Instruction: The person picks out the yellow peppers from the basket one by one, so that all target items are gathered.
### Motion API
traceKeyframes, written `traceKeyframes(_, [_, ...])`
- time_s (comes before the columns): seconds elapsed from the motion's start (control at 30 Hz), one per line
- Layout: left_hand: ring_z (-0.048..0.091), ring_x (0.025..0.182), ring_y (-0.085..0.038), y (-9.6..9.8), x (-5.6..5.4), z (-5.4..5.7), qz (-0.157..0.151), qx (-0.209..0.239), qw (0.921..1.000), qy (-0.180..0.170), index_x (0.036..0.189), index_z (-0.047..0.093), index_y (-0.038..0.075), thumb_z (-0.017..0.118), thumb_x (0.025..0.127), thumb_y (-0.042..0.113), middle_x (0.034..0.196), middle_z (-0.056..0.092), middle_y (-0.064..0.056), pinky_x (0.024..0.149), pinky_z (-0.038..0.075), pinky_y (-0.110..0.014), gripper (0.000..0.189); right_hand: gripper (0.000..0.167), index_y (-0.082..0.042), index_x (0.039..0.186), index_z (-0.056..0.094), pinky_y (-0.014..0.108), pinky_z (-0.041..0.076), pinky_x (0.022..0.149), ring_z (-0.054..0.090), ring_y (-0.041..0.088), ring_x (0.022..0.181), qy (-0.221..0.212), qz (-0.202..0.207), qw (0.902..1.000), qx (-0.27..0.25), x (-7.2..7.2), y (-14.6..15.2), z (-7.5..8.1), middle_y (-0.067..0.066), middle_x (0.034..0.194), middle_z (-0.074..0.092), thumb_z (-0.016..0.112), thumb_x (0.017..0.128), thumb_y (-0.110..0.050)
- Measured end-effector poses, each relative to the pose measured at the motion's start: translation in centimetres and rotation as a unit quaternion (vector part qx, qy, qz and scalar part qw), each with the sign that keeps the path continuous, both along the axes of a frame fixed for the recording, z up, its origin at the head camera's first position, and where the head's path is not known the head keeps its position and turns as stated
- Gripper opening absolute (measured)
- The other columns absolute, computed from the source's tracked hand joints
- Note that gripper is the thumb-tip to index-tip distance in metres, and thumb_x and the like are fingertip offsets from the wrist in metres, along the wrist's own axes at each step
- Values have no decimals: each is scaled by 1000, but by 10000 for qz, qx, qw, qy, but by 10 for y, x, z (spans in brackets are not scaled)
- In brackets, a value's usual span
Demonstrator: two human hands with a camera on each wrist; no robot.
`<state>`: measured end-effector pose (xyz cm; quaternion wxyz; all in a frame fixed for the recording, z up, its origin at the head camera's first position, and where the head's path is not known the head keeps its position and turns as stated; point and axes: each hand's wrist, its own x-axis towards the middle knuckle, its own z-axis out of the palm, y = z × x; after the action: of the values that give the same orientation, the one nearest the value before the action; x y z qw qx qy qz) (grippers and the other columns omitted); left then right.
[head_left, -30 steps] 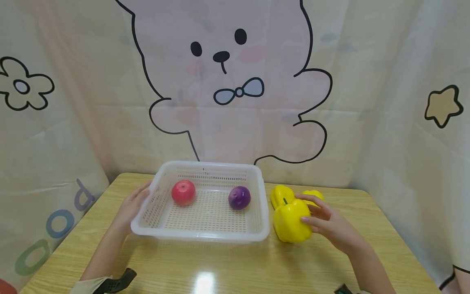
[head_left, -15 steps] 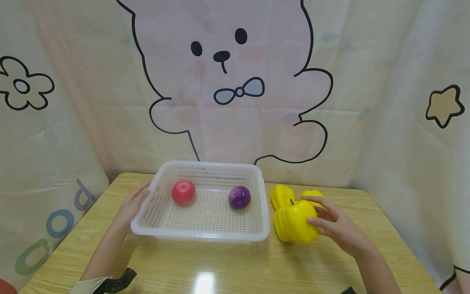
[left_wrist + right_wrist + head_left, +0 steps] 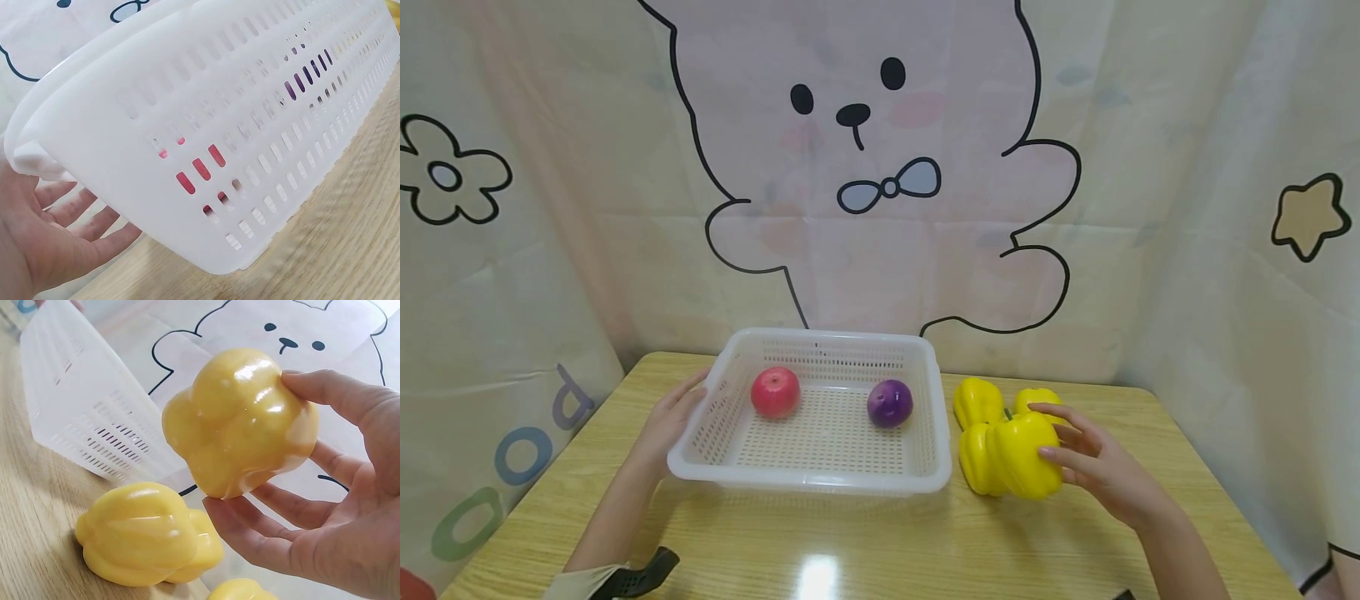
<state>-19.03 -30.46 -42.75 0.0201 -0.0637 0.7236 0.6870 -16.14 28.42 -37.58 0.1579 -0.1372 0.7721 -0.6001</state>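
Note:
A yellow bell pepper point(image 3: 1028, 457) is in my right hand point(image 3: 1108, 468), pinched between thumb and fingertips. The right wrist view shows its lobed underside, raised above another pepper point(image 3: 140, 534) on the table. Three other yellow peppers surround the held one, one partly covered by my right fingers in the head view. My left hand point(image 3: 670, 421) rests against the outside of the left end wall of a white plastic basket point(image 3: 812, 482), its fingers extended along it. Inside the basket sit a red apple point(image 3: 775, 393) on the left and a glossy purple round piece point(image 3: 890, 404) on the right.
The wooden table point(image 3: 880, 546) reaches back to a fabric backdrop point(image 3: 1120, 275) printed with a bear. The basket stands left of the peppers, its right wall close beside them. Black straps are at both wrists.
My right hand has moved right with the pepper, away from the basket. Another pepper that was behind it now shows at its left. The left hand and basket stay in place.

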Motion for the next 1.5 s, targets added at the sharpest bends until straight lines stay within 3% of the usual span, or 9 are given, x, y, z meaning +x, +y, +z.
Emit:
traceKeyframes(0.3, [69, 99, -4, 1, 0, 1, 14, 19, 10000, 19, 169, 23, 15, 42, 115, 38, 113, 64, 17, 83, 60, -29, 62, 50, -26, 156, 46, 37, 55, 95, 62, 10, 123, 29, -108, 9999, -7, -3, 7, -2, 2, 151, 45, 56, 109, -13])
traceKeyframes(0.67, [68, 99, -4, 1, 2, 3, 3, 3, 10000, 14, 169, 23, 15, 43, 114, 39, 115, 63, 16, 84, 59, -29, 63, 50, -25, 157, 45, 39, 56, 94, 60, 1, 123, 23, -369, 9993, 72, -6, 12, -4, 14, 158, 37, 57, 109, -14])
traceKeyframes(0.87, [68, 99, -4, 1, 2, 2, -10, -6, 10000, 37, 169, 23, 15, 43, 115, 39, 116, 64, 15, 84, 59, -29, 63, 52, -25, 158, 43, 36, 57, 92, 59, -1, 121, 3, -424, 9991, 15, -8, 15, -6, 27, 166, 22, 56, 109, -15])
traceKeyframes(1.5, [69, 100, -4, -1, 0, 2, -74, 39, 10000, 3, 170, 22, 16, 43, 115, 39, 112, 65, 19, 84, 59, -28, 63, 51, -24, 158, 43, 40, 58, 91, 61, 4, 119, 5, -457, 9990, 9, -11, 22, -10, 29, 164, 22, 55, 110, -14])
